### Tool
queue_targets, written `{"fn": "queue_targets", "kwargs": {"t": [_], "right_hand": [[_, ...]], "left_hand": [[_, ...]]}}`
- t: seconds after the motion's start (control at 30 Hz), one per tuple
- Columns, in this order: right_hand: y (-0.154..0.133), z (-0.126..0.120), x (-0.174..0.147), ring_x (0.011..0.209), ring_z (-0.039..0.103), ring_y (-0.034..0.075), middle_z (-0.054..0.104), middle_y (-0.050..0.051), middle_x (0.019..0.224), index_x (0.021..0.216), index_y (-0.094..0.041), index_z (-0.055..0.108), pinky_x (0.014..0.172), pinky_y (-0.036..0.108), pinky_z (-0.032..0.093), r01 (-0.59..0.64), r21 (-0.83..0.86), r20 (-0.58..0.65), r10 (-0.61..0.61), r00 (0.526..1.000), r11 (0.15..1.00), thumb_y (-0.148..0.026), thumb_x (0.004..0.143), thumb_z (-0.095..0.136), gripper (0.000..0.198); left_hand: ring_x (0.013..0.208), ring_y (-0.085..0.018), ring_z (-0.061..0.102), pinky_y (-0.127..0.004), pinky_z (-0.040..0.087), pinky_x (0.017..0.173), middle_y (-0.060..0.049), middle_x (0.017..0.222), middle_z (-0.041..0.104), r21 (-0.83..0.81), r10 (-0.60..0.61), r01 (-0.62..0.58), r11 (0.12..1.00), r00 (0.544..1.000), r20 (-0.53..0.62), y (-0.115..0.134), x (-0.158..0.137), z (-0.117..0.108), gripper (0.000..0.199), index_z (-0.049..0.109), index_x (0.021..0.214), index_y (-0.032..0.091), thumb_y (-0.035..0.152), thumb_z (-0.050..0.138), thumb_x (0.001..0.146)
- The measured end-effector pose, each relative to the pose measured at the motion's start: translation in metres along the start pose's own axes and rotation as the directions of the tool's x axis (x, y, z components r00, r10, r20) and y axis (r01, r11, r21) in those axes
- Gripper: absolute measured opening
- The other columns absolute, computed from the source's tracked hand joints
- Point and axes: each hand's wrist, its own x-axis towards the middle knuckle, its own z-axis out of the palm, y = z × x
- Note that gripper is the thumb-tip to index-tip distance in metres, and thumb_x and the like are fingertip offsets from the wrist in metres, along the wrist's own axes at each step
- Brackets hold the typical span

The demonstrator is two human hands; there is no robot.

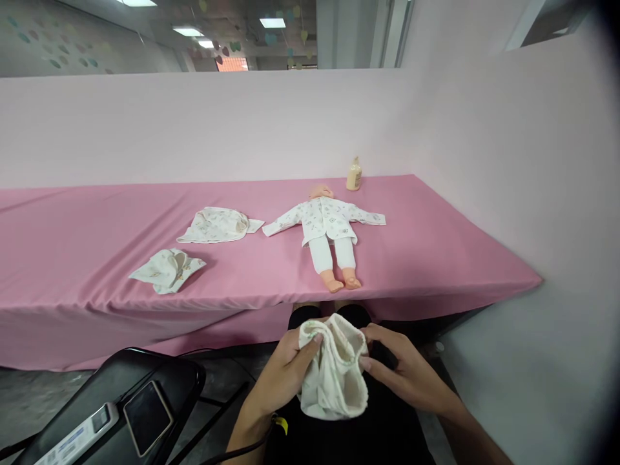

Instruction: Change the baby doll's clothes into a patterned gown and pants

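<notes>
A small white baby garment (334, 371) is held bunched in front of my lap, its opening facing up. My left hand (285, 368) grips its left side with the thumb pressed on top. On the opposite edge, my right hand (394, 368) pinches the fabric between thumb and fingers. Beyond them a baby doll (334, 261) lies on its back on the pink-covered table (436, 252), feet toward me. It wears a printed white jacket (323, 218), with both sleeves spread out, and white leg coverings.
Two printed white cloth pieces lie left of the doll: a flatter garment (217, 225) and a crumpled one (167, 270). A pump bottle (354, 175) stands at the back near the wall. At lower left, a black chair (181, 374) carries a phone (148, 418) and a white device (80, 439).
</notes>
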Motion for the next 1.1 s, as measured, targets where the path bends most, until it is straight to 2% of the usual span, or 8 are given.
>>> {"fn": "queue_targets", "kwargs": {"t": [0.17, 0.27, 0.43, 0.57, 0.7, 0.8, 0.93, 1.1], "right_hand": [[0.013, 0.005, -0.002, 0.081, 0.058, 0.016, 0.063, 0.002, 0.088, 0.091, -0.021, 0.062, 0.077, 0.027, 0.048, -0.094, 0.081, -0.024, 0.097, 0.995, 0.992, -0.038, 0.100, 0.051, 0.022], [0.026, 0.001, -0.005, 0.081, 0.057, 0.016, 0.062, 0.002, 0.086, 0.087, -0.021, 0.061, 0.077, 0.026, 0.048, -0.129, 0.099, -0.131, 0.142, 0.981, 0.987, -0.041, 0.099, 0.052, 0.025], [0.035, -0.013, -0.009, 0.080, 0.058, 0.017, 0.062, 0.002, 0.085, 0.093, -0.021, 0.063, 0.072, 0.026, 0.050, -0.213, 0.177, -0.398, 0.268, 0.877, 0.961, -0.046, 0.098, 0.052, 0.027], [0.035, -0.017, -0.011, 0.093, 0.063, 0.020, 0.066, 0.005, 0.102, 0.110, -0.023, 0.063, 0.087, 0.033, 0.053, -0.209, 0.087, -0.428, 0.226, 0.875, 0.974, -0.043, 0.098, 0.053, 0.025], [0.029, -0.011, -0.017, 0.121, 0.057, 0.026, 0.057, 0.009, 0.131, 0.131, -0.029, 0.054, 0.104, 0.044, 0.049, -0.094, -0.145, -0.467, 0.015, 0.884, 0.985, -0.034, 0.094, 0.060, 0.038], [0.013, -0.007, -0.017, 0.131, 0.052, 0.027, 0.054, 0.010, 0.139, 0.137, -0.031, 0.052, 0.110, 0.046, 0.046, 0.054, -0.251, -0.309, -0.133, 0.942, 0.967, -0.028, 0.092, 0.062, 0.046], [-0.007, -0.007, -0.002, 0.128, 0.054, 0.025, 0.057, 0.008, 0.136, 0.139, -0.031, 0.050, 0.109, 0.042, 0.047, 0.134, -0.153, -0.052, -0.144, 0.988, 0.979, -0.028, 0.093, 0.063, 0.048], [-0.012, -0.012, 0.013, 0.111, 0.059, 0.019, 0.062, 0.005, 0.117, 0.122, -0.029, 0.058, 0.099, 0.035, 0.050, 0.100, -0.050, -0.036, -0.102, 0.994, 0.994, -0.029, 0.094, 0.064, 0.029]], "left_hand": [[0.097, -0.018, 0.064, -0.026, 0.048, 0.093, -0.006, 0.107, 0.071, 0.111, 0.010, 0.011, 0.994, 0.982, -0.188, -0.002, 0.000, -0.009, 0.039, 0.072, 0.110, 0.017, 0.048, 0.050, 0.098], [0.088, -0.018, 0.063, -0.025, 0.049, 0.083, -0.005, 0.094, 0.071, 0.142, 0.003, 0.041, 0.989, 0.955, -0.295, -0.007, 0.000, -0.018, 0.040, 0.072, 0.106, 0.016, 0.050, 0.055, 0.096], [0.099, -0.019, 0.064, -0.025, 0.049, 0.088, -0.006, 0.113, 0.070, 0.043, -0.002, 0.022, 0.999, 0.912, -0.410, -0.012, -0.001, -0.032, 0.044, 0.068, 0.122, 0.018, 0.049, 0.060, 0.092], [0.105, -0.020, 0.064, -0.025, 0.048, 0.090, -0.007, 0.119, 0.070, 0.089, 0.033, -0.003, 0.996, 0.940, -0.340, -0.005, 0.002, -0.030, 0.042, 0.068, 0.125, 0.018, 0.045, 0.059, 0.094], [0.102, -0.019, 0.065, -0.025, 0.048, 0.091, -0.006, 0.120, 0.070, 0.168, 0.081, -0.040, 0.985, 0.967, -0.242, 0.004, 0.008, -0.020, 0.040, 0.069, 0.126, 0.019, 0.042, 0.055, 0.096], [0.100, -0.019, 0.065, -0.025, 0.048, 0.090, -0.006, 0.120, 0.070, 0.210, 0.074, -0.044, 0.977, 0.988, -0.133, 0.009, 0.012, -0.012, 0.042, 0.067, 0.131, 0.021, 0.042, 0.053, 0.098], [0.099, -0.018, 0.065, -0.026, 0.048, 0.090, -0.005, 0.122, 0.069, 0.241, 0.059, -0.069, 0.968, 0.997, 0.048, 0.017, 0.014, -0.005, 0.042, 0.064, 0.136, 0.023, 0.037, 0.051, 0.099], [0.088, -0.016, 0.064, -0.027, 0.048, 0.090, -0.003, 0.112, 0.072, 0.313, 0.048, -0.086, 0.946, 0.991, 0.127, 0.023, 0.014, -0.003, 0.043, 0.061, 0.139, 0.026, 0.028, 0.047, 0.099]]}}
